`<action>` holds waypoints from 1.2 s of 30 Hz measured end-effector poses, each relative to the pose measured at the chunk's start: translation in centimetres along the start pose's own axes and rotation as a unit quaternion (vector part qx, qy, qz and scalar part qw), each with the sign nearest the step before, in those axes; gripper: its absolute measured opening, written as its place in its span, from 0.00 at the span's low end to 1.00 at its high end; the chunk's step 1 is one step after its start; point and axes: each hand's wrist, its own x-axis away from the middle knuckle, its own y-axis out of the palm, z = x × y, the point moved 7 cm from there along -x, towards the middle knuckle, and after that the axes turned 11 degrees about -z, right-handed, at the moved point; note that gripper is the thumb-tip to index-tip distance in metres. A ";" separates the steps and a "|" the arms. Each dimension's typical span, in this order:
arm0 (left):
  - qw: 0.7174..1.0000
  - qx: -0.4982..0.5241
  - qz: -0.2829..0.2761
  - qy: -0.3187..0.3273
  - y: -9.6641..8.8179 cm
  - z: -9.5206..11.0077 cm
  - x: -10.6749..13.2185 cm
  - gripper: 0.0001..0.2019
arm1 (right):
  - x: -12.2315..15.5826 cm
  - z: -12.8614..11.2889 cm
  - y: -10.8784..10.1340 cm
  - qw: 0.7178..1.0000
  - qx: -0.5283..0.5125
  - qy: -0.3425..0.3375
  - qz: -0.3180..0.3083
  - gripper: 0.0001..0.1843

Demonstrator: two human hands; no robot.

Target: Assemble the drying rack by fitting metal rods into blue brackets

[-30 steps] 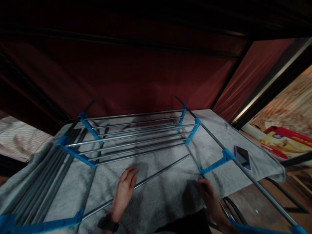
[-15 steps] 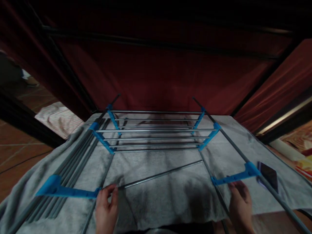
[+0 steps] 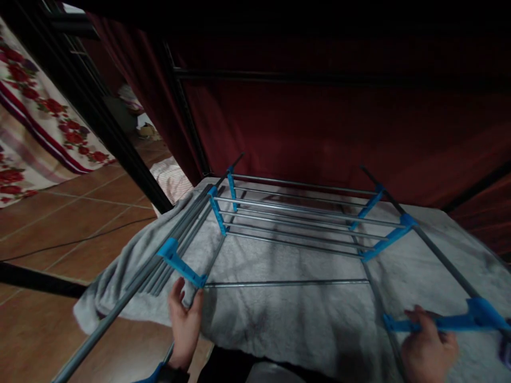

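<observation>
A metal rack frame with blue plastic brackets lies on a grey blanket (image 3: 279, 314). My left hand (image 3: 186, 322) is at the near left blue bracket (image 3: 181, 264), its curled fingers and thumb gripping the inner end. From that end a loose metal rod (image 3: 285, 283) runs across to the right side pole (image 3: 375, 287); I cannot tell whether it is seated in the bracket. My right hand (image 3: 429, 343) wraps its fingers over the near right blue bracket (image 3: 459, 322). Farther back, several crossbars (image 3: 295, 207) join the other brackets.
Several spare rods (image 3: 187, 239) lie along the left side of the blanket. Behind the rack hangs a dark red curtain (image 3: 299, 127). A black metal post (image 3: 115, 127) stands at left, beyond it tiled floor (image 3: 80, 229) with a cable and a floral cloth (image 3: 51, 111).
The view has swung left. The loose rod, slanted before, now lies nearly level with its left end at the left bracket. My right hand has closed over the right bracket.
</observation>
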 end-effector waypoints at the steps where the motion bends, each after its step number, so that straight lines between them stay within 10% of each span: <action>1: 1.000 0.016 -0.021 -0.008 0.6 0.3 -0.8 0.32 | 0.1 0.1 0.0 1.000 -0.003 0.004 0.015 0.15; 20: 0.996 0.078 -0.046 0.008 4.9 0.6 -7.2 0.21 | -1.6 -2.4 2.2 0.995 0.067 -0.059 -0.043 0.08; 36: 0.997 0.010 -0.058 0.043 4.8 -0.3 -7.8 0.22 | -0.1 1.6 2.6 0.998 -0.027 0.036 -0.032 0.20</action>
